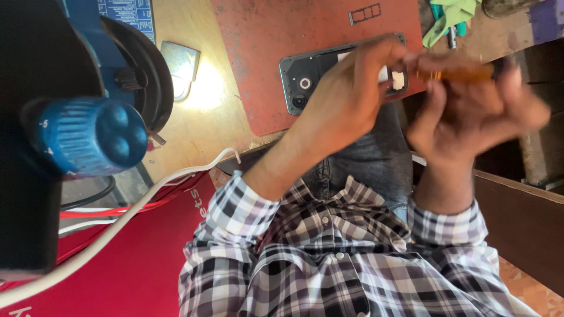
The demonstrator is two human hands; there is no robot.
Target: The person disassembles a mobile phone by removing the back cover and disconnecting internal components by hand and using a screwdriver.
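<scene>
While gripped, screwdriver (pixel 455 74) overhangs phone (pixel 314 73).

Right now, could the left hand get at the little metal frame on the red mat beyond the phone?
Probably yes. The left hand rests on the opened phone, and the metal frame lies bare on the red mat just beyond it, with nothing between.

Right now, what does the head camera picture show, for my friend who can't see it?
Two hands work over an opened phone on a red mat. The left hand rests on the phone; the blurred right hand holds an orange-handled tool. The person wears a checked shirt.
</scene>
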